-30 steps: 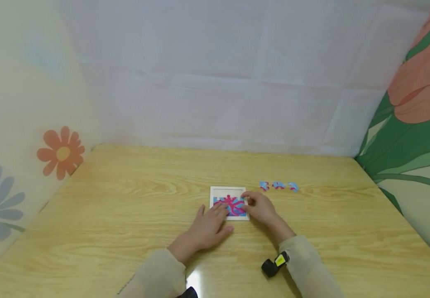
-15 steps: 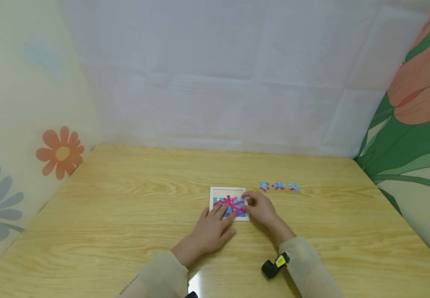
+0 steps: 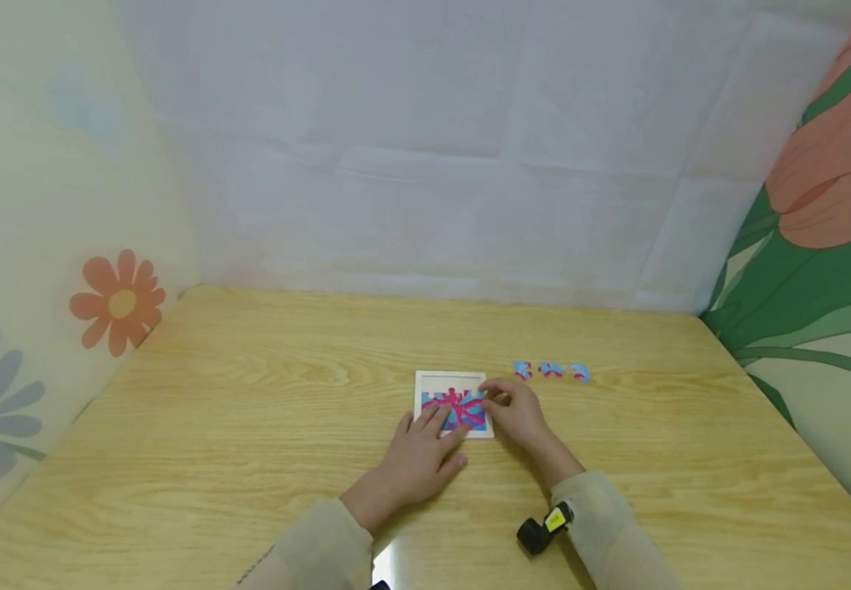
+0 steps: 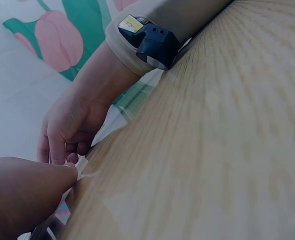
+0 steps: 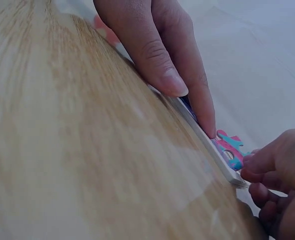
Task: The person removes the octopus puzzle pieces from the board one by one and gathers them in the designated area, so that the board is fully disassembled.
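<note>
A white-framed jigsaw puzzle (image 3: 458,410) in pink and blue lies on the table, its picture pieces filling the lower part and a pale bare strip (image 3: 453,380) showing along the top. My left hand (image 3: 416,459) rests with spread fingers over its lower left, fingertips on the pieces and frame. At its right side, my right hand (image 3: 517,411) bends thumb and index finger together. In the right wrist view, the right hand (image 5: 282,175) pinches a pink-and-blue puzzle piece (image 5: 232,145) at the frame's corner; its fingers partly hide the piece.
Three loose puzzle pieces (image 3: 551,369) lie in a row on the wooden table (image 3: 285,369), beyond the right hand. A white cloth (image 3: 425,164) hangs behind the table, with flower-patterned panels at both sides. A black wrist camera (image 3: 539,533) sits at the right sleeve.
My left hand has shifted slightly right and toward me, its fingers spreading over the puzzle. The right hand stays at the frame's right side with little movement.
</note>
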The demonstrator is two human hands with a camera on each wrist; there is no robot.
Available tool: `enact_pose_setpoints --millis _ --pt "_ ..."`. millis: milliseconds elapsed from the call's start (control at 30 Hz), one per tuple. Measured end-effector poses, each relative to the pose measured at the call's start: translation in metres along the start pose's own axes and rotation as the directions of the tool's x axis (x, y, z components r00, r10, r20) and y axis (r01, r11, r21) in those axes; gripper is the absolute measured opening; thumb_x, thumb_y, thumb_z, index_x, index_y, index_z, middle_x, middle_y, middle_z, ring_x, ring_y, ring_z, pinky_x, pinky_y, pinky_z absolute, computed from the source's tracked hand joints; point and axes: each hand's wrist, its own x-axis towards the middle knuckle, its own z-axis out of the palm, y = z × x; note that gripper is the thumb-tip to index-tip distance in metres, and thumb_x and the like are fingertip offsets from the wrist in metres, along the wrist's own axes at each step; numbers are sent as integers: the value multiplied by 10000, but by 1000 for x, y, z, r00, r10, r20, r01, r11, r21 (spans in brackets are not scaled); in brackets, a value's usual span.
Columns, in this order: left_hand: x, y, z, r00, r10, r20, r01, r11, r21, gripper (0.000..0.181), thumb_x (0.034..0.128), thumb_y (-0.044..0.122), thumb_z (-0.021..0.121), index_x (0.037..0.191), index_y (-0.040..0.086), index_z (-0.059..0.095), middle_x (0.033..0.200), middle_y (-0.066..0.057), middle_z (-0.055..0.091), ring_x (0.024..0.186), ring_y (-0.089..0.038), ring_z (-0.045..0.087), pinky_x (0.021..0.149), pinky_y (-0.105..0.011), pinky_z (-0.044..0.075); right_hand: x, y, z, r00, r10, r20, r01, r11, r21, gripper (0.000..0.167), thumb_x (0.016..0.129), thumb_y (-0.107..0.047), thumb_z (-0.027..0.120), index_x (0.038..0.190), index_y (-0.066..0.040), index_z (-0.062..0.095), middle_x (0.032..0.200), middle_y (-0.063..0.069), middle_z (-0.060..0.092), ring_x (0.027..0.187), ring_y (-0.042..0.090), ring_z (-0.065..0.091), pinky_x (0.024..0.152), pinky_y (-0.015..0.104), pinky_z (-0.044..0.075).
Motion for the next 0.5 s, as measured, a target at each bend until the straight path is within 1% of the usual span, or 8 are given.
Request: enact_pose_setpoints --millis 100,233,500 --pt "0 0 0 1000 0 6 0 1000 1 443 872 383 437 1256 165 472 1301 -187 357 1202 -347 275 903 -553 217 0 1 0 1000 17 -6 -17 1000 14 161 708 55 643 852 -18 641 739 44 572 670 198 558 623 295 451" --pt "-1 1 0 1000 -2 18 2 1000 -11 449 872 385 437 1262 163 466 1307 -189 347 1207 -347 266 906 -555 210 0 2 1 1000 14 -9 -13 1000 18 153 710 67 637 844 -7 638 725 65 581 650 195 551 607 293 449" --pt "-1 -1 1 1000 -2 6 2 1000 -13 460 868 403 437 1266 174 461 1311 -183 346 1213 -339 259 906 -559 202 0 -2 1 999 39 -25 -38 998 49 137 716 51 625 842 -1 637 687 46 575 620 151 508 599 282 428"
